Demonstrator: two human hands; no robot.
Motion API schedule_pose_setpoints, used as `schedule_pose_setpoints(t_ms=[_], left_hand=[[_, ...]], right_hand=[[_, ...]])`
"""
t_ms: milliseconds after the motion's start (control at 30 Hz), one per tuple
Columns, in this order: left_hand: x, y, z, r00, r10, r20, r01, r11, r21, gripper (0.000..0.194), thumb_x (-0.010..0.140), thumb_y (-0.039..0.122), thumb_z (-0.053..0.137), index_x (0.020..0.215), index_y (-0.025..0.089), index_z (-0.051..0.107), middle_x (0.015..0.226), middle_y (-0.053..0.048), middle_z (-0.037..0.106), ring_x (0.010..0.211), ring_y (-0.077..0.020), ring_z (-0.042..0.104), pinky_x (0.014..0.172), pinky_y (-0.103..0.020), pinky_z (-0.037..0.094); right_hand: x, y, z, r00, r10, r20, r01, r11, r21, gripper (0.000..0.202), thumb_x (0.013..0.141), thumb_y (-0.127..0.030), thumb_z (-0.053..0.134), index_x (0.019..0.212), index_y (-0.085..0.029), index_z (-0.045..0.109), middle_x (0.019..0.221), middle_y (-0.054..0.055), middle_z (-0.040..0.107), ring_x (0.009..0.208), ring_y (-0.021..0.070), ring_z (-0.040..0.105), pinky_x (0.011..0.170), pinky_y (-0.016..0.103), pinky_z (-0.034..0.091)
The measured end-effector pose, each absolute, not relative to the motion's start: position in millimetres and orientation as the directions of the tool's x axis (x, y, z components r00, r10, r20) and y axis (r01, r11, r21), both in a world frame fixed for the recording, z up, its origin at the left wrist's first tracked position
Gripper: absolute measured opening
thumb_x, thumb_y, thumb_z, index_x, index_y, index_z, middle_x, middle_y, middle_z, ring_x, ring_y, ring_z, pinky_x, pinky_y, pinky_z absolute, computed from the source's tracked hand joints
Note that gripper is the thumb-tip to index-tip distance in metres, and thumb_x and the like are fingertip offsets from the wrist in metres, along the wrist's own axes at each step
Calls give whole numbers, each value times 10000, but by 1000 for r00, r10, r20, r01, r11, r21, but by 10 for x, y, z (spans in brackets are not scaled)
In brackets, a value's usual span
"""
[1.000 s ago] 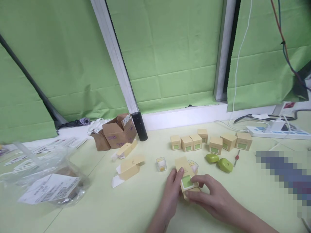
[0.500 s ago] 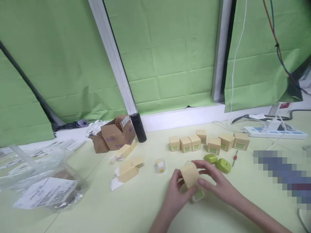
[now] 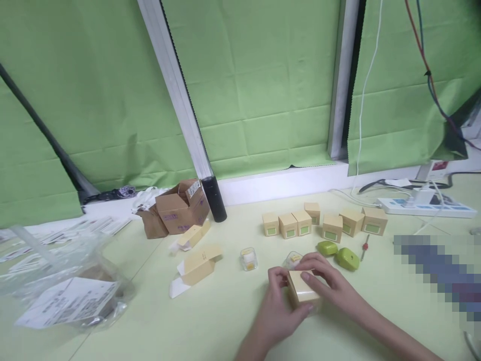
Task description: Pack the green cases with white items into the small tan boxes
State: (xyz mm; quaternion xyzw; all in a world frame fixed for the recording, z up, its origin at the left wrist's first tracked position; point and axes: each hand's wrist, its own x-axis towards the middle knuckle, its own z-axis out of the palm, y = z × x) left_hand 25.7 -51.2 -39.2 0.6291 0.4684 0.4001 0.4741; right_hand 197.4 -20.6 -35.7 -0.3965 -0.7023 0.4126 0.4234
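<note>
Between my two hands, low in the head view, is a small tan carton (image 3: 299,287) with its top flap lying down flat. My left hand (image 3: 276,311) grips its left side, thumb at the front. My right hand (image 3: 328,282) holds it from the right, fingers over the far edge and top. Just behind the carton sits a clear case (image 3: 292,259) with yellow and white inside, partly hidden by my right fingers. A similar clear case (image 3: 248,258) stands further left. Two green rounded cases (image 3: 347,258) lie beyond my right hand.
Several closed tan cartons (image 3: 332,228) stand at the back right. Opened cartons (image 3: 199,263) lie left of centre, near a brown cardboard box (image 3: 180,213) and a black cylinder (image 3: 214,199). A plastic bag (image 3: 75,301) is at left, a power strip (image 3: 428,206) at right.
The carton's raised flap has gone down, and its top now lies flat under my right fingers. The green label on its front no longer shows. The clear case behind is more visible.
</note>
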Motion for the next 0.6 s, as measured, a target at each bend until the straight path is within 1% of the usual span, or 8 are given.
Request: schedule_pose_setpoints(t_ms=[100, 200, 300, 400, 500, 567, 600], left_hand=[[268, -517, -393, 247, 966, 74, 168, -118, 979, 524, 682, 234, 666, 1077, 221, 323, 1166, -104, 494, 1087, -246, 493, 903, -374, 369], [270, -522, -376, 279, 956, 92, 163, -142, 976, 541, 690, 218, 663, 1111, 221, 324, 1198, -118, 497, 1126, -253, 473, 928, -395, 361], [255, -516, -383, 311, 946, 94, 199, -161, 967, 543, 703, 219, 652, 1144, 220, 336, 1215, -115, 506, 1141, -248, 470, 938, -405, 369], [228, -492, -442, 312, 943, 114, 276, -205, 939, 555, 697, 239, 653, 1163, 223, 353, 1226, -97, 498, 1130, -239, 482, 952, -413, 375], [212, -465, -522, 304, 939, 158, 367, -269, 890, 461, 692, 285, 654, 1087, 220, 426, 1174, -89, 526, 1085, -240, 507, 949, -418, 382], [209, -456, -547, 309, 936, 166, 421, -292, 859, 379, 700, 327, 643, 1014, 213, 466, 1135, -93, 538, 1065, -246, 512, 930, -416, 393], [205, -454, -541, 320, 933, 164, 440, -300, 846, 372, 698, 348, 644, 998, 211, 473, 1133, -96, 534, 1063, -249, 509, 923, -415, 397]], right_hand=[[1982, -195, -342, -328, 907, 265, 199, 340, -919, 296, 850, -468, 489, 948, -229, 634, 993, 67, 586, 991, 234, 540, 848, 350, 440], [1979, -184, -318, -329, 915, 233, 198, 308, -931, 329, 827, -506, 502, 907, -222, 647, 989, 69, 595, 986, 242, 552, 820, 342, 453], [1954, -187, -304, -342, 921, 186, 195, 263, -945, 327, 808, -513, 518, 865, -220, 653, 964, 65, 617, 968, 250, 565, 804, 347, 457], [1911, -206, -298, -286, 950, 127, 197, 188, -962, 306, 782, -500, 549, 894, -229, 636, 989, 59, 630, 957, 253, 563, 783, 348, 458], [1889, -216, -287, -261, 964, 54, 182, 104, -978, 280, 786, -485, 542, 861, -222, 602, 902, 44, 638, 879, 240, 576, 732, 342, 467], [1921, -214, -267, -296, 953, 64, 197, 126, -972, 267, 816, -466, 507, 820, -213, 593, 848, 38, 633, 855, 234, 579, 734, 347, 465], [1955, -214, -252, -338, 937, 88, 213, 167, -963, 259, 825, -453, 500, 844, -215, 598, 875, 40, 634, 880, 235, 577, 756, 353, 462]])
